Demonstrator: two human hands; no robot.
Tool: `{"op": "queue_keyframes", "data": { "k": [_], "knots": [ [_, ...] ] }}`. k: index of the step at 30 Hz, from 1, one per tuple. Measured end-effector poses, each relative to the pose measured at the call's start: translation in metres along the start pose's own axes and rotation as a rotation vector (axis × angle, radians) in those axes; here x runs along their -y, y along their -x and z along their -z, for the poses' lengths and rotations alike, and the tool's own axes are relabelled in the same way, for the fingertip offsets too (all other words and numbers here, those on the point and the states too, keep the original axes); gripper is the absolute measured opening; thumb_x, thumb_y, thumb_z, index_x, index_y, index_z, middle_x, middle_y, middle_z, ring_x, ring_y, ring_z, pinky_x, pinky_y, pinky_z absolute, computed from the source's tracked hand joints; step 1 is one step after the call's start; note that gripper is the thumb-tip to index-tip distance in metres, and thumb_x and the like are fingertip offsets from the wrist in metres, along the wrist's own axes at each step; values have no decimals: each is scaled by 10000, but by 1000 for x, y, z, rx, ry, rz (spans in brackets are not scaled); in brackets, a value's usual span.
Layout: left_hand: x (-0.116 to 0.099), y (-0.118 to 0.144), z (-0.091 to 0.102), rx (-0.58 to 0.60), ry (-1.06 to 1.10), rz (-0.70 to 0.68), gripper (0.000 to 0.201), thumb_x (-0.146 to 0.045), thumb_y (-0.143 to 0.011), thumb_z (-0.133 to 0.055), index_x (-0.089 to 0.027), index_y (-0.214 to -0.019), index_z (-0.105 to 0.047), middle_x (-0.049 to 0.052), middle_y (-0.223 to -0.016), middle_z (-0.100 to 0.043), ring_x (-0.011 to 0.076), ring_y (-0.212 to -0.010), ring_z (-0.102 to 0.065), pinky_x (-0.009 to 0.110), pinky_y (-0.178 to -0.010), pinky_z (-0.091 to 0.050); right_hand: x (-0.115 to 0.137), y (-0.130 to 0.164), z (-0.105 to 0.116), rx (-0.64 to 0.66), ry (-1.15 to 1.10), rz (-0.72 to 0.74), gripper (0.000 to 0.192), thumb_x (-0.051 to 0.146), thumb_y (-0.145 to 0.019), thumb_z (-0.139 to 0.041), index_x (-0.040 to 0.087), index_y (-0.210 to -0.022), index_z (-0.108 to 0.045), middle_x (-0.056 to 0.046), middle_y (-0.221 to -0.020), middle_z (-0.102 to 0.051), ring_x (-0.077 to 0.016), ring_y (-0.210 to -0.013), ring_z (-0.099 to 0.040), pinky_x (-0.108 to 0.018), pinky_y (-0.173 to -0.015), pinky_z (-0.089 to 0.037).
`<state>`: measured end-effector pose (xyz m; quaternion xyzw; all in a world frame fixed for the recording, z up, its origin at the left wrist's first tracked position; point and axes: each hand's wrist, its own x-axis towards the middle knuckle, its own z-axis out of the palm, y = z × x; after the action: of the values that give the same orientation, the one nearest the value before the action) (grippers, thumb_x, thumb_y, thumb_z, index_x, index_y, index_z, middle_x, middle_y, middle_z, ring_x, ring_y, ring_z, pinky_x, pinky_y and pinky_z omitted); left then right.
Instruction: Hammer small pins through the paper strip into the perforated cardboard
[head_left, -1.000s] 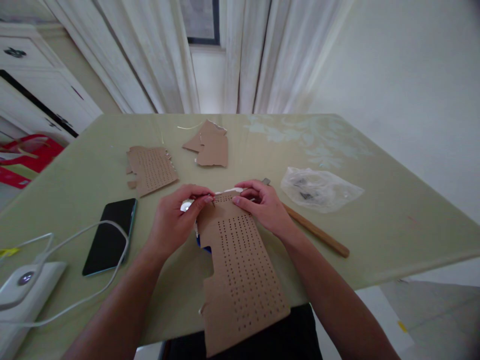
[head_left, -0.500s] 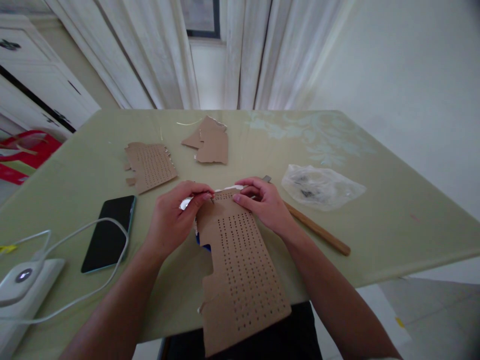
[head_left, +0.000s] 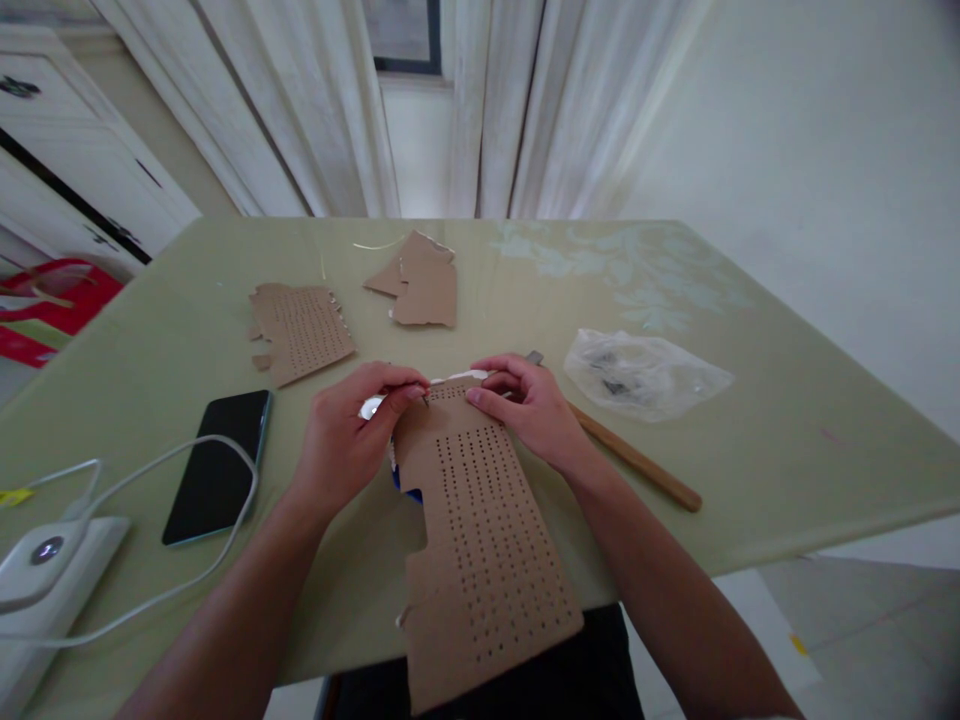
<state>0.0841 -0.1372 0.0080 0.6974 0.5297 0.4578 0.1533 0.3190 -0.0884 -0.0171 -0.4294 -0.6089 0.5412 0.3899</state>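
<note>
Nothing is shifting since a second ago: the left hand [head_left: 346, 440] and right hand [head_left: 525, 408] are still pinching the far end of the perforated cardboard strip [head_left: 484, 540], which is overhanging the table's [head_left: 787, 440] near edge.

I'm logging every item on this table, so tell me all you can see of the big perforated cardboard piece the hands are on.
The perforated cardboard piece is a brown, flat sheet with ragged, torn edges and a notch on its left side. Neat rows of small holes cover most of it. It lies on the green table, its near end hanging over the table's edge. The left hand and right hand pinch its far end. Something blue shows beneath its left edge.
</note>
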Motion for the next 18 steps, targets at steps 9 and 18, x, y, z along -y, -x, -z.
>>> {"op": "queue_keyframes", "data": {
  "k": [9,18],
  "knots": [
    [1,1,1,-2,-7,-48,121,-216,-1019,-686,-224,-993,-803,-18,-925,-815,139,-829,-721,248,-803,-572,0,-1,0,3,-13,-2,421,435,-854,-864,205,-1174,-716,-20,-907,-767,-175,-788,-714,-313,-710,-552],
    [0,0,1,1,-18,-83,116,-185,-1023,-686,-219,-998,-795,-27,-930,-812,126,-838,-721,230,-804,-564,0,-1,0,4,-18,4,432,438,-851,-864,195,-1174,-714,-20,-903,-765,-169,-778,-708,-305,-697,-544]
  ]
}}
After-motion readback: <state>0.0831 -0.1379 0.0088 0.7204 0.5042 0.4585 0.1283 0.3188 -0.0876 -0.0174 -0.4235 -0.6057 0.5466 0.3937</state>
